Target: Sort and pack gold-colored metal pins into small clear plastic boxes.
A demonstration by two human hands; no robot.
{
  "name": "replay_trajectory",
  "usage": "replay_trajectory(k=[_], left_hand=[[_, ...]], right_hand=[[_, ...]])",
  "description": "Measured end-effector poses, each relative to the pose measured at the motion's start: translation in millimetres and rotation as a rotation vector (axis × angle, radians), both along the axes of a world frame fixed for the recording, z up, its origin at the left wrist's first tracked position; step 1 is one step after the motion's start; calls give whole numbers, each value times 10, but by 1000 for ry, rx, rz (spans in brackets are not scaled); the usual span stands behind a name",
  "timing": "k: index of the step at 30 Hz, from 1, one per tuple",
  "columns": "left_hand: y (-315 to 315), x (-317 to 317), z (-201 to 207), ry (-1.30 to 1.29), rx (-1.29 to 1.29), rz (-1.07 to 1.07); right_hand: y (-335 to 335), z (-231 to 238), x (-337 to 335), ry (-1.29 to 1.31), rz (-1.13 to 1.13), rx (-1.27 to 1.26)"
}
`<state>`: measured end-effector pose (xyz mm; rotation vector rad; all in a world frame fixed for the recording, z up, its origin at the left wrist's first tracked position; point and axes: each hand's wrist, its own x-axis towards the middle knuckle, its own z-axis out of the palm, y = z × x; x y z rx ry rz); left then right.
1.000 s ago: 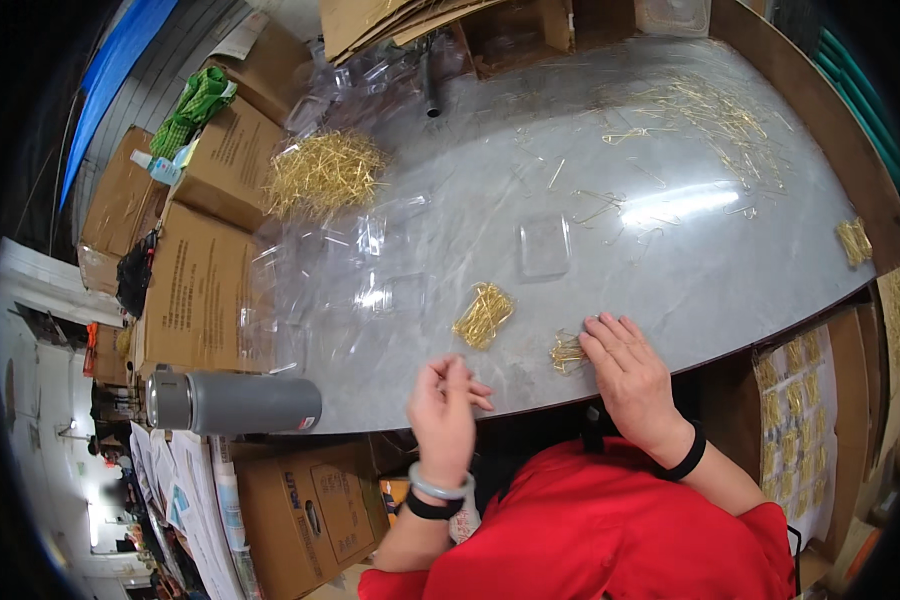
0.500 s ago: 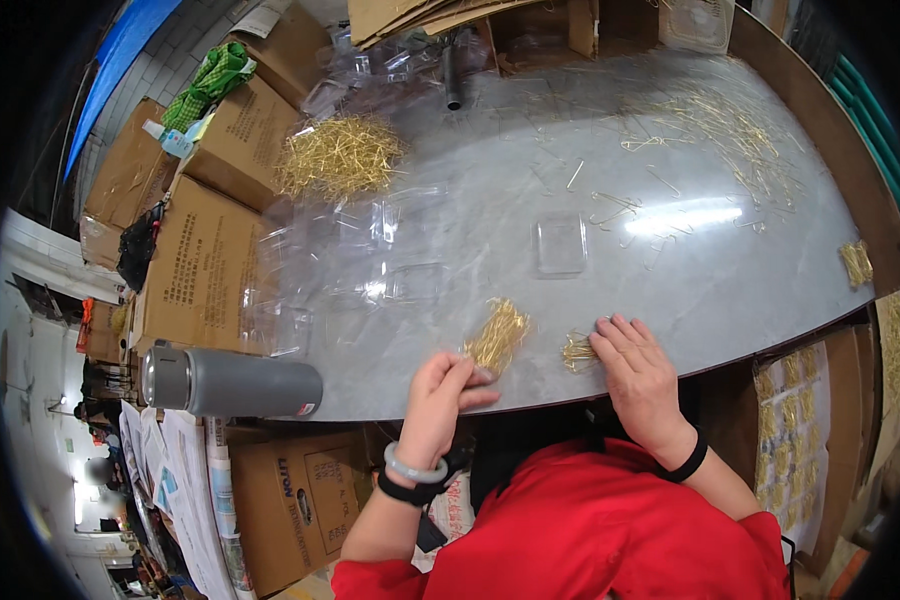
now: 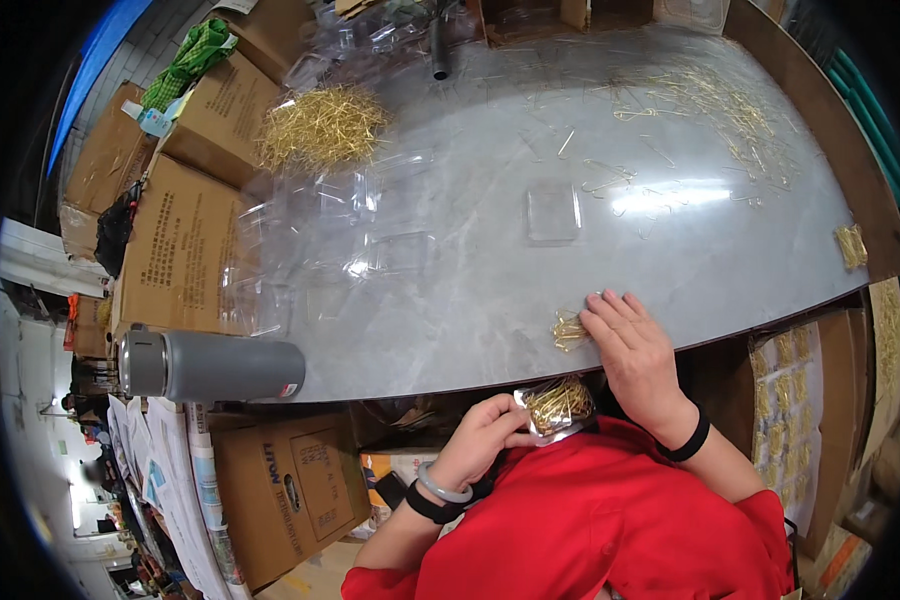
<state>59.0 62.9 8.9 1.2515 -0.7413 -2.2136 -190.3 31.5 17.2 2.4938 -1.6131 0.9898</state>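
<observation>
My left hand (image 3: 482, 438) is closed on the edge of a clear plastic tray (image 3: 546, 437) that is filled with a pile of thin gold wire hooks (image 3: 560, 402). The tray is held just off the table's front edge, close to my red clothing. On the tabletop my right hand (image 3: 630, 350) lies with fingers stretched out, its fingertips beside a small bunch of gold hooks (image 3: 569, 330). Whether any hooks lie under the palm is hidden. Farther forward, one clear plastic tray (image 3: 553, 213) lies on the table.
A big heap of gold hooks (image 3: 322, 128) lies at the back left, near several clear trays (image 3: 390, 255). Loose hooks (image 3: 720, 110) are scattered at the back right. A grey bottle (image 3: 220, 366) lies at the left edge, with cartons (image 3: 175, 255) behind. Another gold bundle (image 3: 851, 246) sits far right.
My left hand has taken the tray of gold hooks off the table and drawn it toward me past the front edge. My right hand stays by the small bunch. The view has shifted slightly.
</observation>
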Motion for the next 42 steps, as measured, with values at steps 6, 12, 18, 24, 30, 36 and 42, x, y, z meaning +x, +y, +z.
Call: replay_trajectory(k=[6,12,18,24,30,36,42], left_hand=[[25,-77,-114,147,-47,37],[138,-62,-68,119,-94,24],[128,-51,336,5,-441,-37],[-513,-403,354,-368,-645,-23],[-555,-496,126,-996,-1474,-17],[-577,-572,159,-1169,-1571,-311],[-630,-557,190,-918,-1506,-229]], right_hand=[[422,9,39,-2,212,67],[508,-86,-10,-13,341,61],[462,77,7,-202,391,56],[-17,63,113,-299,101,-5],[-86,56,113,-258,46,-17],[-172,104,92,-312,41,6],[-158,123,7,-467,115,132]])
